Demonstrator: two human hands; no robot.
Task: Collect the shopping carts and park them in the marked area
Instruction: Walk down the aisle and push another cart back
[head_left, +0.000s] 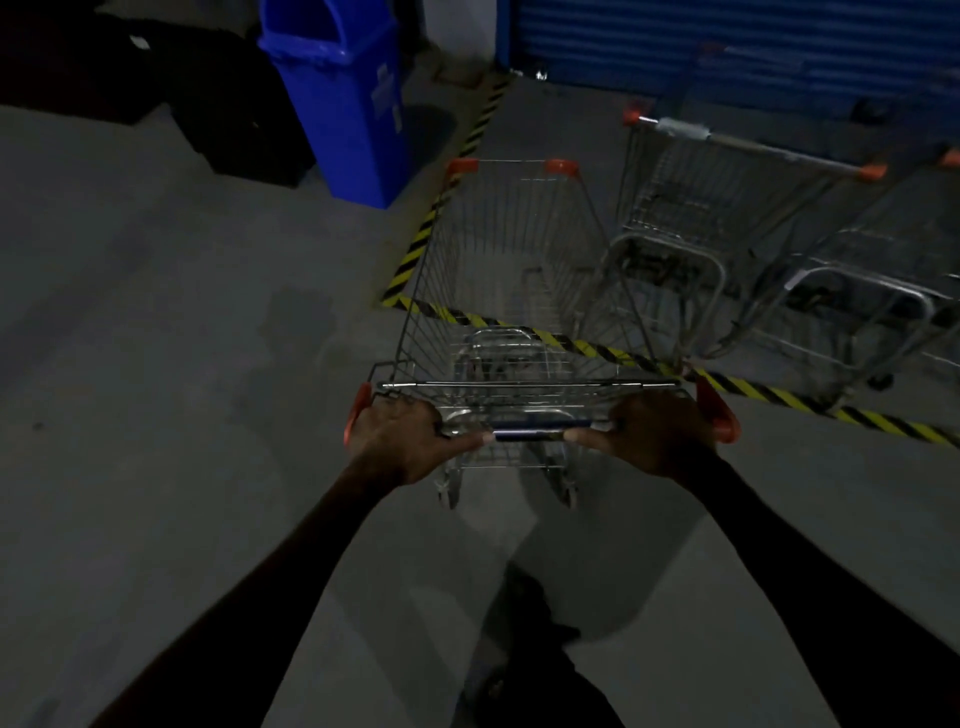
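A wire shopping cart (511, 270) with orange corner caps stands in front of me, its basket reaching over the yellow-and-black striped floor line (571, 343). My left hand (402, 441) grips the left end of its handle bar (530, 434). My right hand (657, 436) grips the right end. Two more carts (727, 208) are parked inside the marked area on the right, one tucked beside the other (883, 291).
A blue bin (343, 98) stands just left of the striped line's far side. Dark boxes (223, 104) sit further left. A blue roller shutter (727, 36) closes the back. Bare concrete floor (156, 364) spreads to the left and behind.
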